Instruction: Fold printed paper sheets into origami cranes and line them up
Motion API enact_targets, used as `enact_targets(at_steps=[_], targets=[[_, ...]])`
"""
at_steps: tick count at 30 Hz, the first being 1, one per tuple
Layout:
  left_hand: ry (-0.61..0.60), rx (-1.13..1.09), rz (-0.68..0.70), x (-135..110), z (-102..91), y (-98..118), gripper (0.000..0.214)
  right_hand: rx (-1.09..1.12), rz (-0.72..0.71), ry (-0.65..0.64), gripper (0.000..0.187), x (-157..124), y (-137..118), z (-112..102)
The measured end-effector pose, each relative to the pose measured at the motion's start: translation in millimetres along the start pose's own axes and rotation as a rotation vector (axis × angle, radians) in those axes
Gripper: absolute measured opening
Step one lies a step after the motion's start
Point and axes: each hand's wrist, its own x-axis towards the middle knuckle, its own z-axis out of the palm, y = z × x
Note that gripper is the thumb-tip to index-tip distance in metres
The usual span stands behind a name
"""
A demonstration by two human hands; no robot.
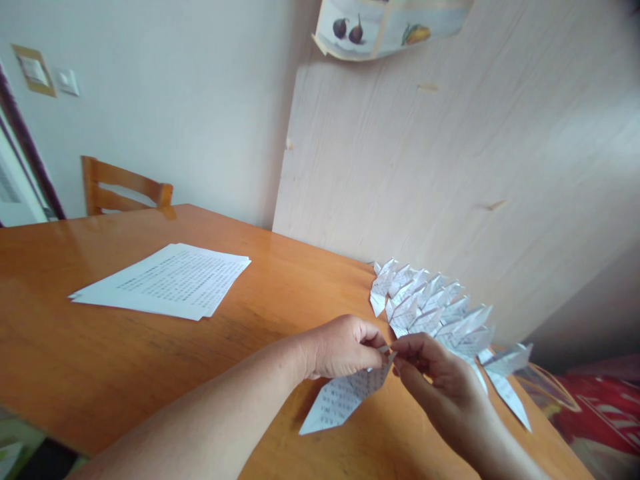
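A folded piece of printed paper (340, 402) lies low over the table's near side, one pointed end toward the lower left. My left hand (345, 348) is closed on its upper part, the fingers bent over the fold. At the paper's right tip, my right hand (435, 373) pinches the edge between thumb and forefinger. The two hands nearly touch there, and the fingertips partly hide the folds. Just beyond them stand several folded paper pieces (425, 300) of the same printed kind, in close rows. Another folded piece (507, 383) lies to the right, near the table's edge.
A stack of printed sheets (170, 280) lies on the left of the wooden table (210, 360). Behind the table are a wooden chair (125, 187) and a pale board (400, 167) with a picture (385, 30). A red bag (595, 407) is at the right.
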Motion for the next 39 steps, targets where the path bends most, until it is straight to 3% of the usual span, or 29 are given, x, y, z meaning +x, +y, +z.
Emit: enact_targets(at_steps=[10, 21, 39], targets=[[0.001, 0.041, 0.004, -0.2, -1.0, -1.5, 0.016, 0.072, 0.035, -0.028, 0.012, -0.4, 3.8, 1.5], [0.010, 0.002, -0.003, 0.9, 0.6, -1.8, 0.013, -0.049, -0.004, 0.045, 0.009, -0.9, 1.1, 1.2], [-0.043, -0.081, -0.033, 0.5, -2.4, -3.5, 0.011, 0.104, 0.062, -0.048, 0.011, -0.5, 9.7, -0.8]])
